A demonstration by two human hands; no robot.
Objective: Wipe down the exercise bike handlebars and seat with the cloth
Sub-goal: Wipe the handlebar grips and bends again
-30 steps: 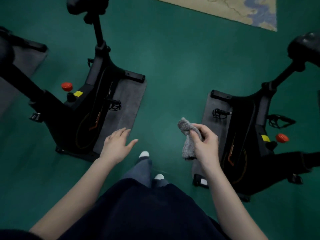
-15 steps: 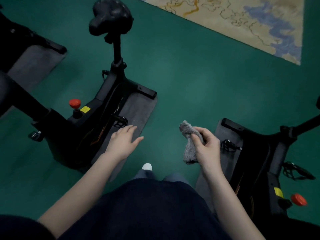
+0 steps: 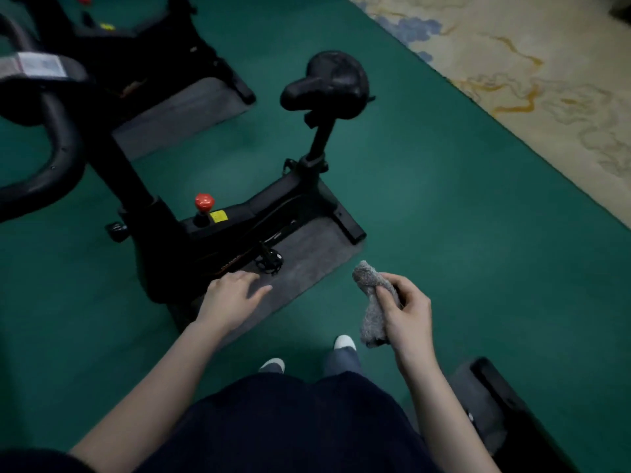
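Out at nine o'clock the black handlebars (image 3: 63, 145) curve in from the edge, with nothing touching them. From there the exercise bike (image 3: 177, 247) runs across its grey mat (image 3: 307, 268), a red knob (image 3: 204, 201) on the frame, and the seat (image 3: 327, 85) stands on its post at twelve o'clock, also untouched. A second bike (image 3: 143, 46) sits behind at eleven o'clock. The person stands at six o'clock, side-on to the bike. Their left hand (image 3: 228, 298) hovers over the near end of the mat, close to a pedal (image 3: 269, 261), with its fingers straight and loose, holding nothing. To its right, the right hand (image 3: 409, 312) has its fingers (image 3: 408, 286) curled round the grey cloth (image 3: 367, 278). The cloth is bunched, one end poking up past the thumb and the other hanging below the palm, well apart from the bike. A pale patterned rug (image 3: 546, 97) lies at two o'clock. From where I stand the wiping looks not yet begun: the cloth is in hand, and both handlebars and seat are left to do.
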